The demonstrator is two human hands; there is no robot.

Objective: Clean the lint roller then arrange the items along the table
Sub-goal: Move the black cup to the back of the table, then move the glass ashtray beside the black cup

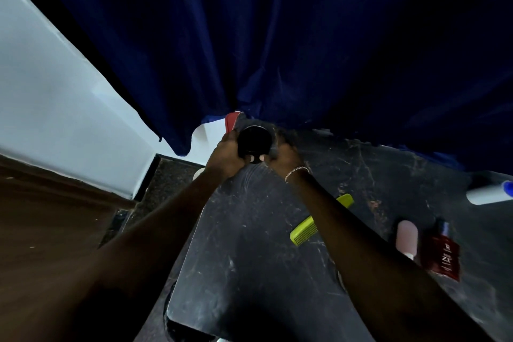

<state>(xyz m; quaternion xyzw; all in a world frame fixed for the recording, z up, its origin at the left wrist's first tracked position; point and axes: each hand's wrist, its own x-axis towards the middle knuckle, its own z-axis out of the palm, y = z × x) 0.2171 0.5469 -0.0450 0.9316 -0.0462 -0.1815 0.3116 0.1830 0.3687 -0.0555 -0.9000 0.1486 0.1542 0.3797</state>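
Table (249,300) near edge is closest to me: dark top, scratched and dusty. My arms run up across it to the far end. Left hand (224,157) and right hand (286,155) are both on the tub (254,139), which is black, round and seen from the top. It's at the far edge of the table, right under the blue curtain (277,36). Fingers of each hand are curled round its sides, one hand per side, thumbnails showing at its near rim. Can't tell if it's resting on the table or lifted. Red thing (231,120) is just behind the tub on the left, by my left hand; can't identify it. Bracelet (297,171) is on my right wrist. Comb (304,230) is lime green and flat on the table, with my right forearm crossing over its middle. Lint roller (487,194) is far right, lying on its side. It has a white roll and a blue handle cut by the frame edge, well apart from both hands. Pink bottle (407,236) and red bottle (442,257) lie side by side between comb and roller, nearer me than the roller. White wall (55,91) is left of the curtain.
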